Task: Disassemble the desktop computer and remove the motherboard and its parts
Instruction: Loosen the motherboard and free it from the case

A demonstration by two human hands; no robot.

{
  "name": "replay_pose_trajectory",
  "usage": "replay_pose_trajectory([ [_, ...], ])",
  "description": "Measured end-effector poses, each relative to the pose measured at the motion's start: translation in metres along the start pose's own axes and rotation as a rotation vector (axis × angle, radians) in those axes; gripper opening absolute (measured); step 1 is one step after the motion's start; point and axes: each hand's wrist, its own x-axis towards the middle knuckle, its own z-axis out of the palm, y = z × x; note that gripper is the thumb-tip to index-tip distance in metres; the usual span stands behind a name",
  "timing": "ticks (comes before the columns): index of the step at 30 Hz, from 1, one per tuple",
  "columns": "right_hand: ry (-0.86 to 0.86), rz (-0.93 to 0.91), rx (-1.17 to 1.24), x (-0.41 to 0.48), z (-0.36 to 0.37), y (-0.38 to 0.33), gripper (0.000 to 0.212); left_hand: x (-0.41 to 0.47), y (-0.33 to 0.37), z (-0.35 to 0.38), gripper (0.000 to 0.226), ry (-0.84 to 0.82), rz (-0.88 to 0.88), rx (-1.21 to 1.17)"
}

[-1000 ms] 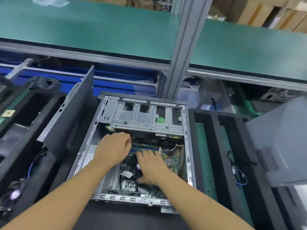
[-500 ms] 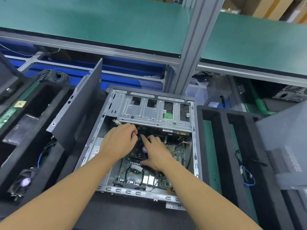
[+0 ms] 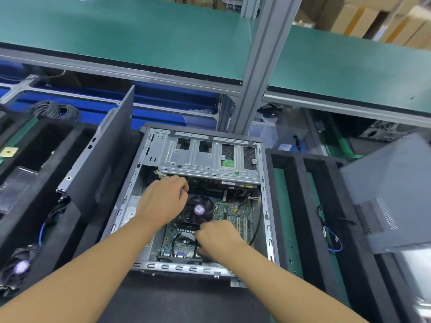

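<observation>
Green shelving (image 3: 116, 31) above a dark desk (image 3: 186, 304) with the open computer case (image 3: 205, 157).
My left grip (image 3: 163, 203) and right grip (image 3: 219, 238) curl over the motherboard (image 3: 233, 210); what they hold, I cannot tell.

Left hand (image 3: 163, 203) fingers (image 3: 180, 185): curled under at far rim of CPU fan (image 3: 190, 206); tips hidden, grasp not determinable.
Right hand (image 3: 219, 238) fingers (image 3: 205, 229): curled down near black cable (image 3: 173, 247); tips hidden, contact not determinable.
Motherboard (image 3: 233, 210): far edge hidden under drive cage (image 3: 205, 159); near part covered by both hands.
Fan sticker (image 3: 199, 209): print too small to read.
Power supply label (image 3: 129, 213): partly behind left wrist; unreadable.
Grey side panel (image 3: 384, 194): cut off by right edge.
Cardboard boxes (image 3: 349, 17): blurred, cut off by top edge.
</observation>
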Motion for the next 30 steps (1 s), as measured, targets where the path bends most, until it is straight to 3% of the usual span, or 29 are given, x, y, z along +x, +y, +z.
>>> replay_pose_trajectory([
  [5,-0.227,-0.005,0.016,-0.002,0.006,0.006,0.044,0.000,0.000,-0.002,0.019,-0.026,0.021,0.007],
  [9,-0.267,-0.006,0.011,0.003,0.006,0.006,0.041,-0.001,0.001,-0.001,0.020,-0.067,0.121,0.064],
  [16,-0.186,-0.090,0.024,0.001,0.007,0.008,0.023,-0.019,0.013,-0.003,0.021,-0.350,0.406,0.368],
  [22,-0.106,-0.103,0.147,-0.011,0.010,0.018,0.025,-0.029,0.026,-0.020,0.020,-0.387,0.417,0.372],
  [25,-0.109,-0.101,0.164,-0.009,0.009,0.016,0.026,-0.037,0.029,-0.024,0.019,-0.618,0.384,0.598],
  [27,-0.116,-0.088,0.166,-0.008,0.010,0.015,0.025,-0.041,0.031,-0.023,0.015,-0.686,0.386,0.679],
  [30,-0.148,-0.068,0.149,-0.006,0.011,0.013,0.024,-0.040,0.033,-0.026,0.021,-0.682,0.379,0.541],
])
